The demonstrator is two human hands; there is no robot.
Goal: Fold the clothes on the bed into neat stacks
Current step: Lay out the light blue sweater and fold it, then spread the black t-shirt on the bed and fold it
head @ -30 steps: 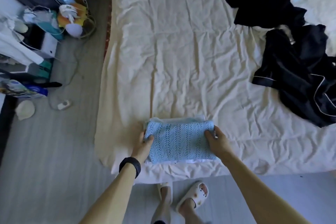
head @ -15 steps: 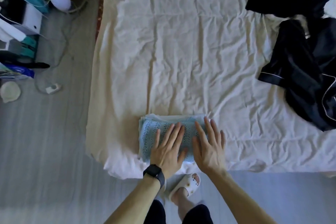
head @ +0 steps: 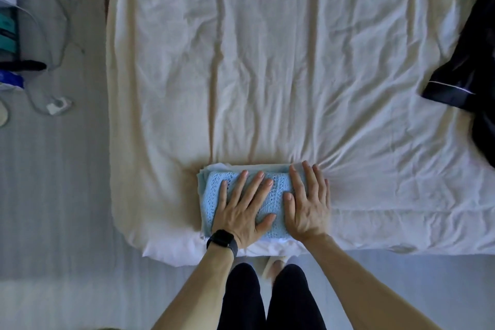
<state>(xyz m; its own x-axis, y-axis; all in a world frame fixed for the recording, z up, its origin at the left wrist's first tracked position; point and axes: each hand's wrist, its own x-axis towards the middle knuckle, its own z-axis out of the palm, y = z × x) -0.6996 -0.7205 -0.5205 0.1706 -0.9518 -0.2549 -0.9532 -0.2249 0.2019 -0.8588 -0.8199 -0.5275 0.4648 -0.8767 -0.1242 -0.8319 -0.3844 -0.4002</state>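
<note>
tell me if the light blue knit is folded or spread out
Folded. The light blue knit is a compact, layered rectangle on the bed, with the left hand and right hand flat on it.

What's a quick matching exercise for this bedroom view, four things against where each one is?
1 blue knit
2 dark garment
3 black watch
4 white plug

A floor beside the bed
B left wrist
C folded, under left hand and right hand
D crumpled, bed's right edge

Pairs: 1-C, 2-D, 3-B, 4-A.
</note>
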